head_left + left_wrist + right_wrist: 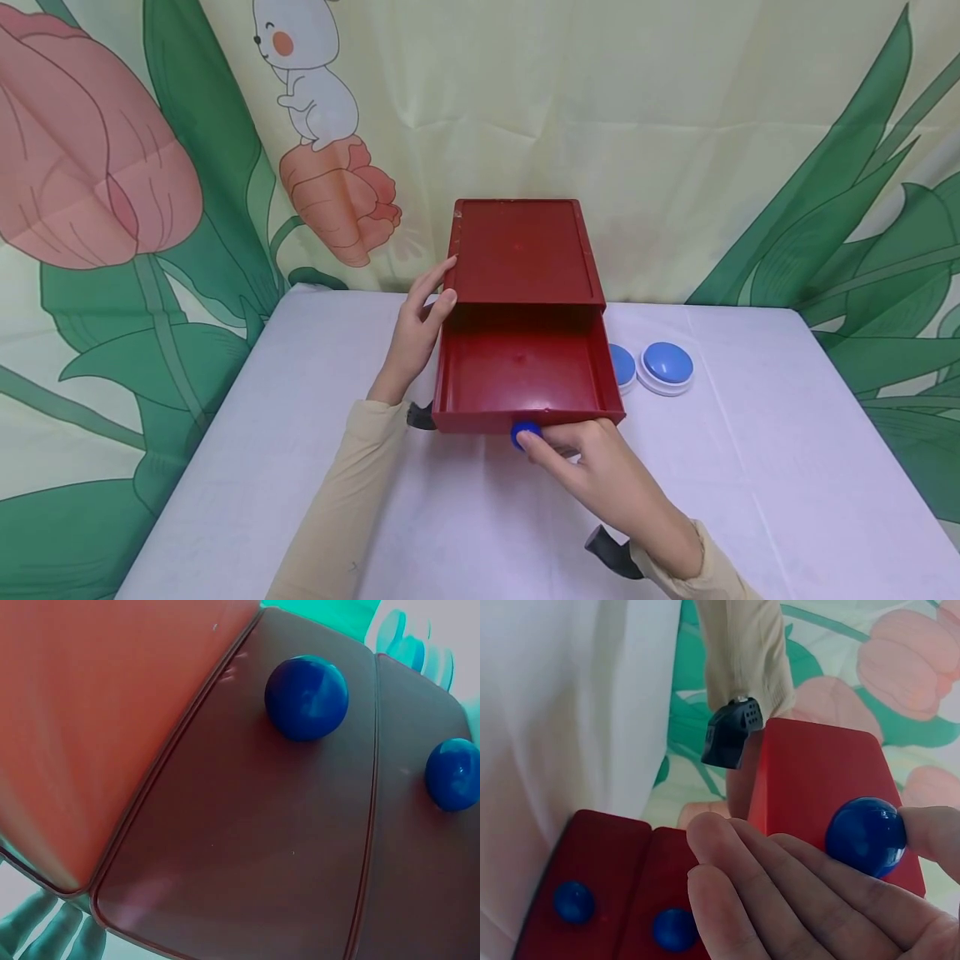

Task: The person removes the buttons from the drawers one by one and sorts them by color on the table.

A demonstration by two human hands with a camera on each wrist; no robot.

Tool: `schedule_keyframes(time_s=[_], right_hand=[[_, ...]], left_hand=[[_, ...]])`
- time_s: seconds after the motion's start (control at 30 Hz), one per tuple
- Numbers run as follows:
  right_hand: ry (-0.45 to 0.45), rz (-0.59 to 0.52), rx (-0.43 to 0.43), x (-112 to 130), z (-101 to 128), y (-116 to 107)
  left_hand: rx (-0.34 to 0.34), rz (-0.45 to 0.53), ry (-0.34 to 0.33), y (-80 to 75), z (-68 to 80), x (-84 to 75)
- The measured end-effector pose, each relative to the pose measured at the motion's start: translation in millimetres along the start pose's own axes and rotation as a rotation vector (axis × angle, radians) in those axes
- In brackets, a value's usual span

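A red drawer cabinet (517,250) stands at the back of the table. Its top drawer (472,422) is pulled well out toward me, showing a bare red floor. My right hand (607,467) pinches the round blue knob (866,832) on that drawer's front between thumb and fingers. Against the cabinet's left side rests my left hand (408,342), fingers extended along the wall. Two lower drawers, each with a blue knob (574,901), appear closed in the right wrist view. Left fingertips (82,937) show at the lower left corner of the left wrist view.
Right of the cabinet sit two blue-domed discs on white bases; one disc (667,364) is in full view, the other (622,367) partly hidden by the drawer. A white cloth covers the table (750,483). Behind hangs a printed curtain (637,150).
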State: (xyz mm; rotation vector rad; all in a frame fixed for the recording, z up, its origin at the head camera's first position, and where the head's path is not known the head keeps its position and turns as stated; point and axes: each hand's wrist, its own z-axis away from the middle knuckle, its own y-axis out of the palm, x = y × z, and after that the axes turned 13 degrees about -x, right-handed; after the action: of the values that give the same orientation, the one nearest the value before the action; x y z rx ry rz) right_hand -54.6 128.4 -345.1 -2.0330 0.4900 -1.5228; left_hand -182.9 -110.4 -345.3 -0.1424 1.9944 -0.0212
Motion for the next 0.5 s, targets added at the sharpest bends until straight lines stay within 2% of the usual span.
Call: schedule_keyframes(time_s=[0.5], right_hand=[[-0.003,0.002,-0.039,-7,-11,1]], left_hand=[[-0.006,0.002,-0.002,0.2,-0.4,-1.8]])
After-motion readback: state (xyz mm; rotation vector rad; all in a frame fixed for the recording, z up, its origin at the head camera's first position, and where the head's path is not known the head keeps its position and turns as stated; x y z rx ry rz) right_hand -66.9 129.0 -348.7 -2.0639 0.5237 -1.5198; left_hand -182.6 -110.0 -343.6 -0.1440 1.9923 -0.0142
